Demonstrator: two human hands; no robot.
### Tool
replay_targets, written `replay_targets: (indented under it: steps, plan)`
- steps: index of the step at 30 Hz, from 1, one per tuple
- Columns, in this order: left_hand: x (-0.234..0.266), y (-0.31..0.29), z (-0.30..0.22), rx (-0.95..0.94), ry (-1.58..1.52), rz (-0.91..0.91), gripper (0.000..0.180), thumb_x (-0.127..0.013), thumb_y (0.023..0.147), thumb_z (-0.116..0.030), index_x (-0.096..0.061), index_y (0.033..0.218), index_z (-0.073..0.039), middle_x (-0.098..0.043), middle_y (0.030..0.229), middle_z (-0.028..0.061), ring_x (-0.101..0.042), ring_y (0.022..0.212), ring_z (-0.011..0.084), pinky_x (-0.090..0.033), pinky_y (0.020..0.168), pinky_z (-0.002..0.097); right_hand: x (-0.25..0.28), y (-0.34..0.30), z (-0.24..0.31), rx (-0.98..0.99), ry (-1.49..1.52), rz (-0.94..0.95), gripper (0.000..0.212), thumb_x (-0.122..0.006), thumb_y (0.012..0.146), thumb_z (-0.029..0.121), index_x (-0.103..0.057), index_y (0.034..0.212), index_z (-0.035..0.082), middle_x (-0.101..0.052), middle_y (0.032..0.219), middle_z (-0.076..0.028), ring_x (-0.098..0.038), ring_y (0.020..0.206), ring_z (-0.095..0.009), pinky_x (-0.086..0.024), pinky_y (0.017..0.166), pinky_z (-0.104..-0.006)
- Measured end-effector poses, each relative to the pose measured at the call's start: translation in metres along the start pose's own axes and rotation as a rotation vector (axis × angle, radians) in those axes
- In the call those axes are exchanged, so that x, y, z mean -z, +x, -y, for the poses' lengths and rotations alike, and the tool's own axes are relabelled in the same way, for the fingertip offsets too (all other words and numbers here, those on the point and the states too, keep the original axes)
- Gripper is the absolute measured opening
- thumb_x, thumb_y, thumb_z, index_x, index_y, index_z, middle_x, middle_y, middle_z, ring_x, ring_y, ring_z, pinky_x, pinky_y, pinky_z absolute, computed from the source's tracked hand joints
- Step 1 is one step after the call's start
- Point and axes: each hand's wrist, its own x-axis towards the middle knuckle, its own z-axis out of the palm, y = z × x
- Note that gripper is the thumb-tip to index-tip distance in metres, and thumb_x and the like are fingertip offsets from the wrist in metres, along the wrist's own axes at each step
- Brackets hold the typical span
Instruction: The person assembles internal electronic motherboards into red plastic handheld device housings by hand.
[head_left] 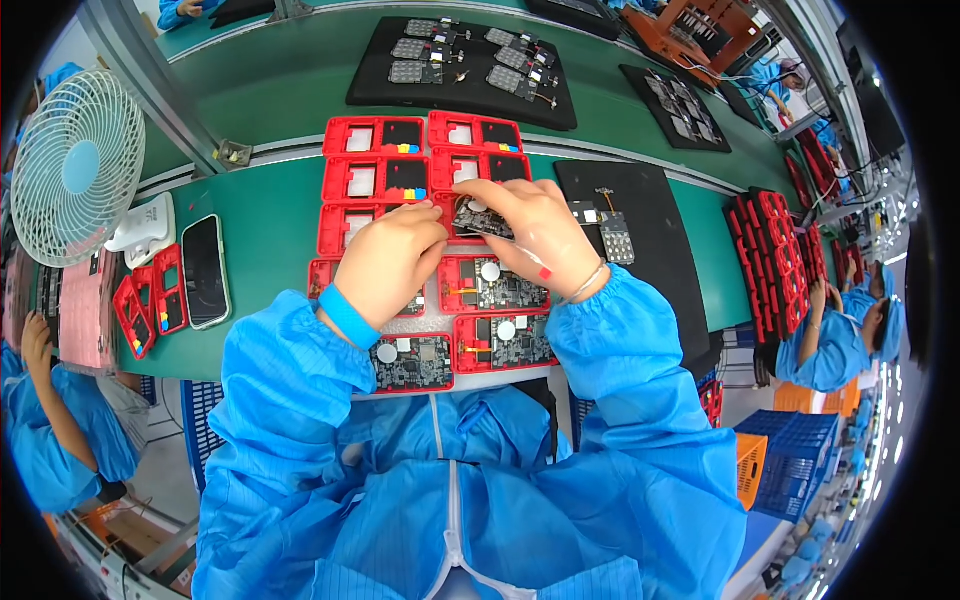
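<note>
A person in a blue smock works at a green bench. Nearest on it are filled red housings, with green-grey electronics and pale round discs face up. To the left are a smartphone, loose red frames and a white desk fan; to the right are a black mat bearing a keypad board, and stacked red trays. A blue crate stands off to the right below bench level. Co-workers in blue are seated left and right. Beyond the unfilled red housings, a second green surface carries a dark pad with two columns of keypad modules. The circuit board being handled is partly covered; its visible long edge runs left to right, its right end slanting slightly toward the wearer, a white disc facing up. It is over a red housing in the middle of the array, between the two hands; full seating cannot be determined. The right hand grips it between thumb and forefinger. The left hand has curled fingers just beside its left end; whether they hold anything cannot be told.
</note>
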Motion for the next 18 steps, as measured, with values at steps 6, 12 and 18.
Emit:
replay_targets:
  steps: [6, 12, 18]
  plan:
    - [-0.001, 0.002, -0.002, -0.025, 0.008, -0.004, 0.014, -0.07, 0.083, -0.006, -0.071, 0.097, -0.002, -0.07, 0.113, 0.0183, -0.067, 0.109, 0.0334, -0.055, 0.093, 0.0402, -0.005, -0.005, -0.019, -0.059, 0.042, -0.185, 0.046, -0.076, 0.069, 0.005, -0.065, 0.113, 0.012, -0.068, 0.107, -0.008, -0.064, 0.105, -0.029, -0.049, 0.088, -0.0376]
    - [0.0, 0.0, -0.003, -0.001, 0.007, -0.002, 0.017, -0.07, 0.083, -0.006, -0.072, 0.1, -0.004, -0.069, 0.113, 0.0162, -0.066, 0.107, 0.0336, -0.055, 0.092, 0.0406, 0.013, -0.016, -0.032, -0.16, 0.189, 0.042, 0.035, -0.082, 0.074, 0.033, -0.069, 0.102, 0.016, -0.072, 0.098, -0.001, -0.062, 0.1, -0.024, -0.036, 0.093, -0.0401]
    - [0.004, 0.007, -0.006, -0.122, 0.071, 0.009, 0.021, -0.07, 0.081, -0.003, -0.072, 0.102, -0.005, -0.067, 0.108, 0.0125, -0.061, 0.107, 0.0322, -0.052, 0.092, 0.0415, 0.003, -0.033, -0.038, -0.116, -0.004, -0.115, 0.033, -0.083, 0.073, 0.039, -0.077, 0.098, 0.019, -0.066, 0.126, 0.0, -0.054, 0.117, -0.027, -0.034, 0.1, -0.0457]
